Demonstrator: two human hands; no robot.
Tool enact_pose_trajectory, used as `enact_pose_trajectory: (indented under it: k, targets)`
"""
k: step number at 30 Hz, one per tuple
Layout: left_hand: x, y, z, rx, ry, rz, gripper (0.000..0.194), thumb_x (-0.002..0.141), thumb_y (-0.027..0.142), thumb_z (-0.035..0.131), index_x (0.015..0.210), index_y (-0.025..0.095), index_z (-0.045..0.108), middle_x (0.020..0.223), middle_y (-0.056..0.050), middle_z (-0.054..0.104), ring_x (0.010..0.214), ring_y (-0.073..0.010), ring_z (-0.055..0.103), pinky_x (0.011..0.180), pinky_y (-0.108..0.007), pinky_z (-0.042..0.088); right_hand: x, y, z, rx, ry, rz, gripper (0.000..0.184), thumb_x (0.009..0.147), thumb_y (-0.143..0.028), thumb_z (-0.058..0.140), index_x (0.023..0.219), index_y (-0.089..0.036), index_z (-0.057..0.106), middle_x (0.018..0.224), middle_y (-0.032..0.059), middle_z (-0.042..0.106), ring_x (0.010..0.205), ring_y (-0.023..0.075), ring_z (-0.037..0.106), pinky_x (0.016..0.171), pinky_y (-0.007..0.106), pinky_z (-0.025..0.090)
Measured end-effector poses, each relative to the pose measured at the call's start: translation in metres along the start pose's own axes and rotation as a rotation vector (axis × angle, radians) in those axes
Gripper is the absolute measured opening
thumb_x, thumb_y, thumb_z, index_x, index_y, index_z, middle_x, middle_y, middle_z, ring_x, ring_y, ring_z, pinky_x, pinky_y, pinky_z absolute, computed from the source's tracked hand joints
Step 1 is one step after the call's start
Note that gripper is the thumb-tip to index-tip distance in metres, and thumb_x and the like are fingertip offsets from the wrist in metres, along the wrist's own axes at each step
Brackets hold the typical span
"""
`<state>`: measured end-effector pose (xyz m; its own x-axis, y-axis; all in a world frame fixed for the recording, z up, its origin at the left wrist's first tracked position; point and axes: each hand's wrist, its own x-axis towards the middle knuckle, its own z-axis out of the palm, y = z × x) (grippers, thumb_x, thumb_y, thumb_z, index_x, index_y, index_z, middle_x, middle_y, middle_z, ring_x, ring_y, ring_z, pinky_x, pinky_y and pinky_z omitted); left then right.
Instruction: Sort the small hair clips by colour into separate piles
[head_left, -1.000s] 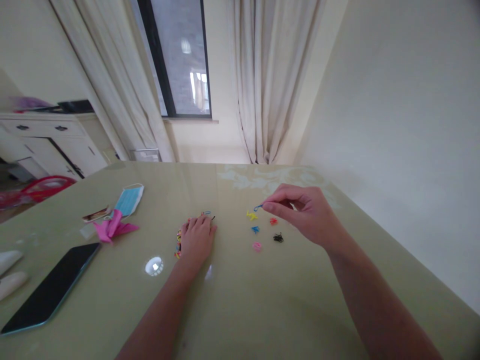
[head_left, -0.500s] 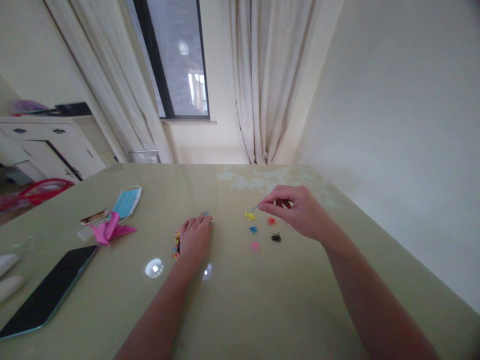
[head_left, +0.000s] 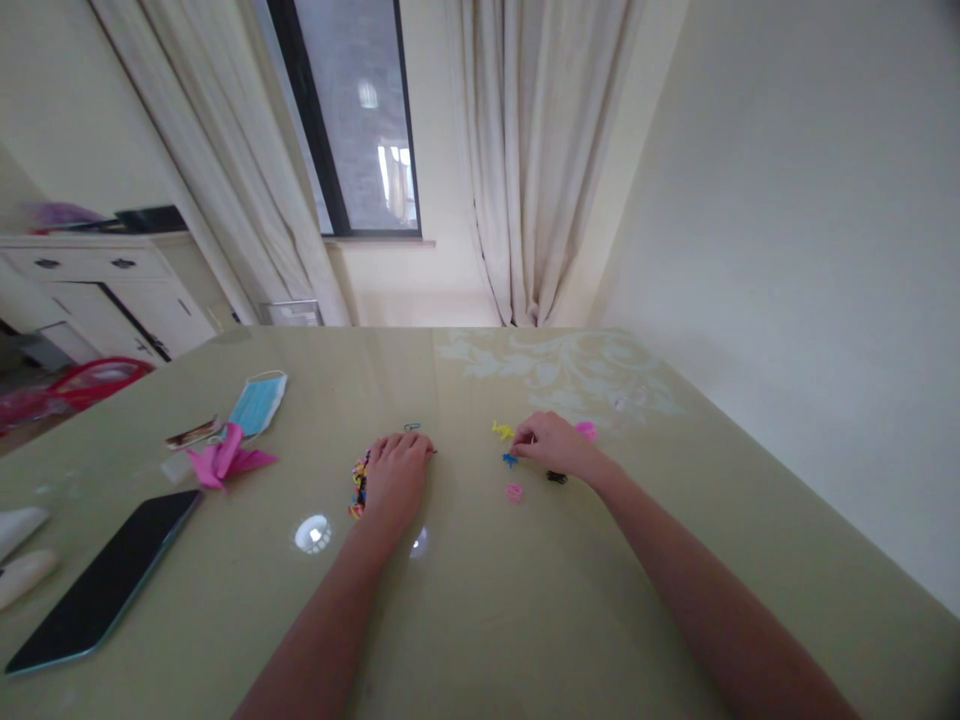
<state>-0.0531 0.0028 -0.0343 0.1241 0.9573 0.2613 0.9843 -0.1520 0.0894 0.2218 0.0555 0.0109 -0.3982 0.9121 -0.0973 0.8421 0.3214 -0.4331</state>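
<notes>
My left hand (head_left: 401, 478) lies palm down on the table, fingers stretched, beside and partly over a multicoloured pile of small loops (head_left: 359, 485). A tiny dark piece shows by its fingertips. Beyond it lies a small blue loop (head_left: 412, 427). My right hand (head_left: 555, 445) pinches thumb and finger at the blue pile (head_left: 510, 459), where a small blue loop seems to be at the fingertips. Around it are a yellow pile (head_left: 502, 430), a pink pile (head_left: 514, 492), a black pile (head_left: 556, 478) and a bright pink piece (head_left: 586, 431).
To the left lie a dark tablet-like device (head_left: 105, 580), a pink folded paper bird (head_left: 227, 460), a blue face mask (head_left: 258, 403) and two white objects (head_left: 26, 575) at the edge. A wall (head_left: 810, 300) borders the table's right side.
My right hand has come down and towards me, bringing a small loop from above the yellow pile to the blue pile. The bright pink piece has come into sight; the red pile is hidden.
</notes>
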Motion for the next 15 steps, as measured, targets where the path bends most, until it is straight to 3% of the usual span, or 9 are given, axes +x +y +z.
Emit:
enact_pose_trajectory:
  k: [4, 7, 11, 15]
  targets:
    - [0.001, 0.004, -0.003, -0.064, 0.061, -0.003, 0.022, 0.103, 0.022, 0.051, 0.104, 0.021, 0.073, 0.112, -0.01, 0.077, 0.113, -0.0324, 0.065, 0.101, -0.048, 0.044, -0.001, 0.001, -0.001, -0.033, 0.011, 0.024, 0.008, 0.086, -0.023, 0.078, 0.085, -0.019, 0.085, 0.087, 0.0084, 0.083, 0.078, 0.0206, 0.072, 0.068, 0.028, 0.045]
    - [0.002, 0.012, -0.008, -0.33, 0.138, -0.004, 0.021, 0.104, 0.024, 0.052, 0.102, 0.022, 0.073, 0.106, -0.007, 0.078, 0.104, -0.0279, 0.068, 0.096, -0.043, 0.049, -0.006, -0.004, -0.01, -0.04, 0.031, 0.017, 0.007, 0.085, -0.022, 0.079, 0.084, -0.019, 0.085, 0.086, 0.0084, 0.082, 0.077, 0.0202, 0.071, 0.069, 0.029, 0.045]
    - [0.0, 0.026, -0.013, -0.798, 0.161, 0.105, 0.018, 0.101, 0.025, 0.057, 0.099, 0.023, 0.075, 0.096, -0.003, 0.078, 0.089, -0.0192, 0.071, 0.084, -0.031, 0.055, -0.015, -0.022, -0.021, 0.118, 0.089, -0.143, 0.008, 0.087, -0.024, 0.079, 0.086, -0.018, 0.084, 0.082, 0.0058, 0.079, 0.074, 0.017, 0.067, 0.069, 0.027, 0.046]
    - [-0.004, 0.036, -0.018, -0.982, 0.15, 0.15, 0.014, 0.097, 0.028, 0.064, 0.097, 0.022, 0.077, 0.091, -0.003, 0.078, 0.085, -0.0175, 0.072, 0.081, -0.029, 0.058, -0.025, -0.046, -0.023, 0.271, 0.097, -0.304, 0.013, 0.087, -0.03, 0.083, 0.092, -0.018, 0.084, 0.079, 0.0034, 0.075, 0.071, 0.015, 0.064, 0.068, 0.026, 0.045]
